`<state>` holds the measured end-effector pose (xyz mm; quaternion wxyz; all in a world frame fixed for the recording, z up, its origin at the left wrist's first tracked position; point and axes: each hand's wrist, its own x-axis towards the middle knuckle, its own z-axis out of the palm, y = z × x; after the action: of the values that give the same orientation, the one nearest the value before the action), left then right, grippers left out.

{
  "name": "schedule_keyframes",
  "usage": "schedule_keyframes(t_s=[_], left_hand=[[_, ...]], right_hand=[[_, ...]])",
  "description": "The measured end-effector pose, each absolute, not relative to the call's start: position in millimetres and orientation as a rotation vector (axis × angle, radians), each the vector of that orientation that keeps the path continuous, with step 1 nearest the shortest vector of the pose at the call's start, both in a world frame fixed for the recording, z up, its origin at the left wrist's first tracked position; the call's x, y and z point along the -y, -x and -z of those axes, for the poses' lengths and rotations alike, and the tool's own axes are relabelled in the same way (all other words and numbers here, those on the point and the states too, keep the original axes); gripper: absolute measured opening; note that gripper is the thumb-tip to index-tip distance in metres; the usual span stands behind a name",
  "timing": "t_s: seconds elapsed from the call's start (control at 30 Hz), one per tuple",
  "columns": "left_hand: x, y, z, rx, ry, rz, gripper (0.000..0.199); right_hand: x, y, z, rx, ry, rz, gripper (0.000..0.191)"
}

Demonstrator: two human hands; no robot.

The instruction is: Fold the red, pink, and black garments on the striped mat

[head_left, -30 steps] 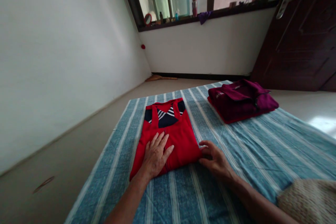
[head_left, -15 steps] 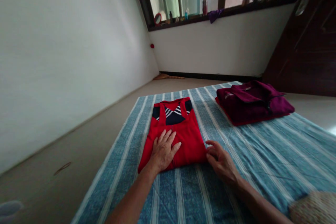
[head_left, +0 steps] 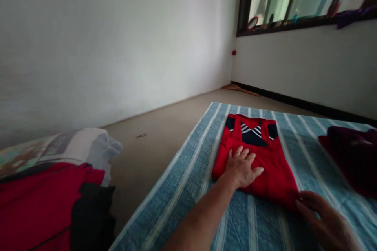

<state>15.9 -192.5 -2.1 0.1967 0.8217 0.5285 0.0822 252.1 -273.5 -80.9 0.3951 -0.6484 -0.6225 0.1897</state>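
A folded red garment (head_left: 265, 172) with navy panels and white stripes near its top lies on the blue striped cloth (head_left: 176, 180). My left hand (head_left: 241, 166) rests flat on its middle, fingers spread. At the garment's lower right corner is my right hand (head_left: 324, 213), its thumb and index finger closed on the red edge; its other fingers are blurred.
Dark purple and red folded clothes (head_left: 353, 157) lie at the right. A pile of red, black and white clothing (head_left: 38, 204) fills the lower left. A windowsill (head_left: 294, 25) with small items runs along the back wall.
The view has turned left, so the garment appears further right and the clothing pile has come into sight. My right thumb and index finger have closed at the garment's corner.
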Motion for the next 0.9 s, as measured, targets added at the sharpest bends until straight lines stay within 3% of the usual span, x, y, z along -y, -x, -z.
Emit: schedule_keyframes(t_s=[0.1, 0.23, 0.4, 0.6, 0.9], left_hand=[[194, -15, 4, -1.439, -2.267, -0.284, 0.072], [195, -14, 7, -1.403, -2.232, -0.319, 0.07], [195, -15, 10, -1.357, -2.184, -0.339, 0.07], [193, -17, 8, -1.356, -2.194, -0.34, 0.071], [178, 3, -11, -1.408, -2.457, -0.449, 0.052]], right_hand=[[273, -259, 82, 1.626, 1.77, -0.313, 0.029], [261, -247, 62, 1.854, 1.584, -0.043, 0.033], [215, -224, 44, 2.032, 1.363, -0.155, 0.04], [172, -233, 73, 2.201, 1.381, -0.292, 0.055], [175, -226, 45, 2.207, 1.418, -0.413, 0.051]])
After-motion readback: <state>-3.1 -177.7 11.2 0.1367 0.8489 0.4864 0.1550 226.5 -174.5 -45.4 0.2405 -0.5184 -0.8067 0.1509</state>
